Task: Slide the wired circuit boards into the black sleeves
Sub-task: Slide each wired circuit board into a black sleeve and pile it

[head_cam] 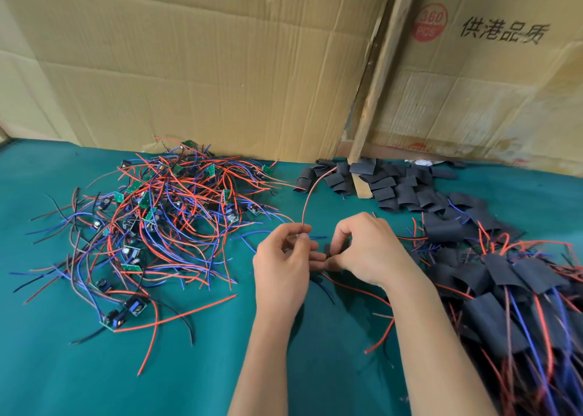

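Note:
A tangled heap of wired circuit boards (164,214), small green boards with red, blue and black leads, lies at the left on the green cloth (63,368). Empty black sleeves (388,182) are piled at the back centre. Boards inside sleeves (511,296) are stacked at the right. My left hand (282,269) pinches a red wire (310,191) that arcs up and away toward the sleeve pile. My right hand (366,251) grips a black sleeve (328,250) between thumb and fingers, close against my left fingers. The board itself is hidden by my hands.
Cardboard boxes (202,68) form a wall along the back, with a wooden strip (378,78) leaning between them down into the sleeve pile. Loose red and black wires (381,333) trail near my right forearm.

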